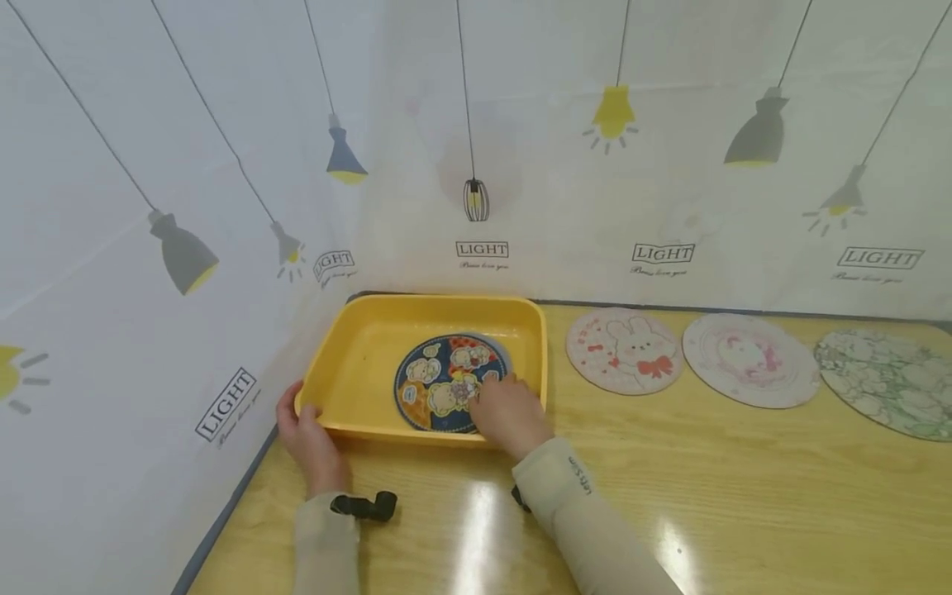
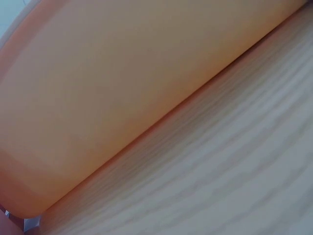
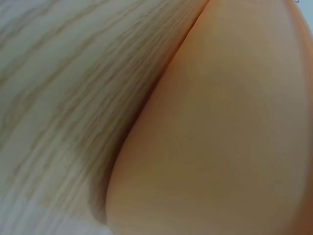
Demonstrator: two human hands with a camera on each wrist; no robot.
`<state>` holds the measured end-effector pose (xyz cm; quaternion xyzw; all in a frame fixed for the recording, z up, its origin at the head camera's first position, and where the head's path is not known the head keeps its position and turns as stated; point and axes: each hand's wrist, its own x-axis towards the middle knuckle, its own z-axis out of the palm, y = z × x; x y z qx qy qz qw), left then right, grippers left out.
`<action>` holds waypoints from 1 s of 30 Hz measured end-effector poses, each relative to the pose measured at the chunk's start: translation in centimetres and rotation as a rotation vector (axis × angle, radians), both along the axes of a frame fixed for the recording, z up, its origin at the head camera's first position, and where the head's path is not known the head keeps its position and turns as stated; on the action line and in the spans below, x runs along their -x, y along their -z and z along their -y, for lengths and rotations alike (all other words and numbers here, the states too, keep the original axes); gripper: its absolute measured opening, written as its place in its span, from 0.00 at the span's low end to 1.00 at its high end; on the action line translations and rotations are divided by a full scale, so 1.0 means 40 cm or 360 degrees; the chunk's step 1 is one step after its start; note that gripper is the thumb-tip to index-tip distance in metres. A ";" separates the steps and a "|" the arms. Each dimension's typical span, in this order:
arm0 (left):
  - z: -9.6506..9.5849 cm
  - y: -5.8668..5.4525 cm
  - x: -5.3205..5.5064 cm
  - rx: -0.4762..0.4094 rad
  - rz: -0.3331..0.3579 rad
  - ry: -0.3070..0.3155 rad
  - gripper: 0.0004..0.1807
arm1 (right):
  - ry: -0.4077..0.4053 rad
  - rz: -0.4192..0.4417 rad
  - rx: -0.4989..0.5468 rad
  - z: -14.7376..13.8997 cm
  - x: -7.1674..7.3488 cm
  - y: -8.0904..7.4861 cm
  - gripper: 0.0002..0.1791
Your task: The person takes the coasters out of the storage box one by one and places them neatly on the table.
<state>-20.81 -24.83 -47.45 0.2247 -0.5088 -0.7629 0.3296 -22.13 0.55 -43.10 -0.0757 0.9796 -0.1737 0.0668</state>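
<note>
A yellow plastic tray (image 1: 357, 364) stands on the wooden table in the corner; its outer wall (image 2: 112, 88) fills much of the left wrist view. My left hand (image 1: 311, 442) grips the tray's front left corner, thumb at the rim and fingers outside. Inside the tray, toward its right, lies a round dark-blue mat (image 1: 427, 392) with cartoon bears. Behind its upper right edge shows the greyish rim of another disc (image 1: 502, 351). My right hand (image 1: 513, 413) reaches over the front rim and holds the blue mat's right edge with curled fingers; the fingertips are partly hidden.
Right of the tray, three round mats lie in a row: a pink rabbit mat (image 1: 625, 351), a pale pink mat (image 1: 747, 359) and a green floral mat (image 1: 892, 380). A white lamp-print sheet (image 1: 550, 182) hangs behind and to the left of the wooden table (image 1: 706, 479).
</note>
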 end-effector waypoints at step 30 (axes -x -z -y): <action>-0.003 -0.006 -0.007 0.0021 0.0064 0.0016 0.24 | -0.0024 -0.0157 0.0080 -0.004 -0.010 -0.008 0.24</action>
